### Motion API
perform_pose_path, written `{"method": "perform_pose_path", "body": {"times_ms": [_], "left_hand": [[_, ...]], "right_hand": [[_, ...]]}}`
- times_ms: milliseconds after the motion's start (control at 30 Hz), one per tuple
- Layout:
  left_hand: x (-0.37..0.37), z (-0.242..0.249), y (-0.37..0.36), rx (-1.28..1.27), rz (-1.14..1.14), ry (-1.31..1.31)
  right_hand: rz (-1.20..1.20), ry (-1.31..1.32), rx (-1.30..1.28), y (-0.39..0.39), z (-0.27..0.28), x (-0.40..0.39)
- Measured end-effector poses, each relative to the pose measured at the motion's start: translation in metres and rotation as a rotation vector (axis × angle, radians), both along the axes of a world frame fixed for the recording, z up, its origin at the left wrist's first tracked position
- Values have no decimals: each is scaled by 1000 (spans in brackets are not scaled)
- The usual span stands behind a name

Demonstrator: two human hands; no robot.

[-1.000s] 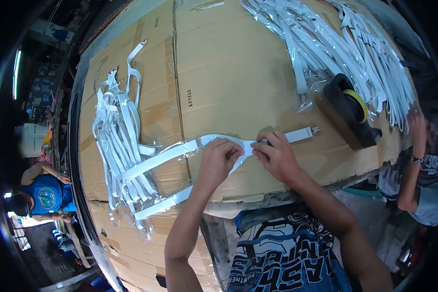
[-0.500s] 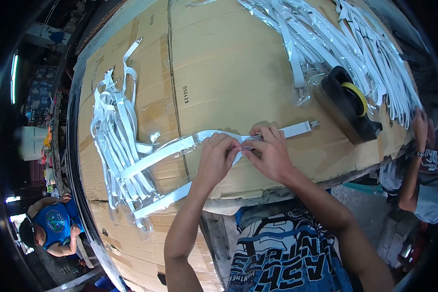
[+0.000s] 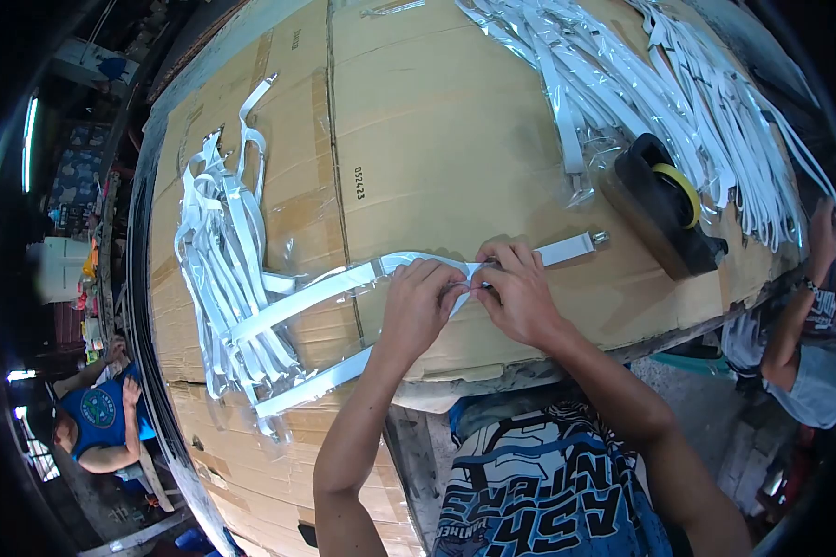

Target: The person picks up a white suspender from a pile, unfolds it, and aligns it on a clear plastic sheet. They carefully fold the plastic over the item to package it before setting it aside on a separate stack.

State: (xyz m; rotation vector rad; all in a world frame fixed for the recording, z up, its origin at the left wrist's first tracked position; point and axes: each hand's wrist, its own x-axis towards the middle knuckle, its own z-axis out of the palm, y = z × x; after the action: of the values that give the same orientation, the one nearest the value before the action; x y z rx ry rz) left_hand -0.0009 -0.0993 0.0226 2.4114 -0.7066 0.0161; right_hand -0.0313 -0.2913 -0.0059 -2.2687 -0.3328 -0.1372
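My left hand (image 3: 424, 302) and my right hand (image 3: 518, 290) meet over the cardboard, thumbs and fingertips pinched closed on a white suspender strap (image 3: 567, 249). The exact spot they pinch is partly hidden by the fingers. Beyond my right hand the strap ends in a metal clip (image 3: 600, 239). On the other side, two flat lengths run left, an upper band (image 3: 311, 297) and a lower band (image 3: 320, 381), toward a pile of white straps (image 3: 223, 223) in clear plastic. A black tape dispenser (image 3: 650, 213) with a yellow-cored roll stands right of my right hand.
Cardboard sheets (image 3: 427, 121) cover the table. More white straps (image 3: 613, 84) in clear plastic lie at the upper right, with another bundle (image 3: 734, 139) beside them. A co-worker's hand (image 3: 823, 232) holds strap ends at the right edge. Another person (image 3: 102, 418) is at the lower left.
My fingertips shift slightly right along the strap and stay pinched. The co-worker's hand at the right moves outward and down, drawing strap ends from the bundle. The person at lower left changes posture.
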Motion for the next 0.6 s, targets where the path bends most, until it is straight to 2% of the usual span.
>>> {"method": "perform_pose_path", "body": {"times_ms": [100, 200, 400, 600], "left_hand": [[2, 3, 0, 29, -52, -54], [-1, 20, -2, 150, -98, 11], [7, 20, 1, 306, -211, -115], [12, 12, -5, 255, -194, -20]], "right_hand": [[20, -33, 73, -5, -5, 2], [42, -64, 100, -11, -7, 3], [37, -89, 126, -11, -7, 4], [62, -90, 152, -14, -8, 7]]}}
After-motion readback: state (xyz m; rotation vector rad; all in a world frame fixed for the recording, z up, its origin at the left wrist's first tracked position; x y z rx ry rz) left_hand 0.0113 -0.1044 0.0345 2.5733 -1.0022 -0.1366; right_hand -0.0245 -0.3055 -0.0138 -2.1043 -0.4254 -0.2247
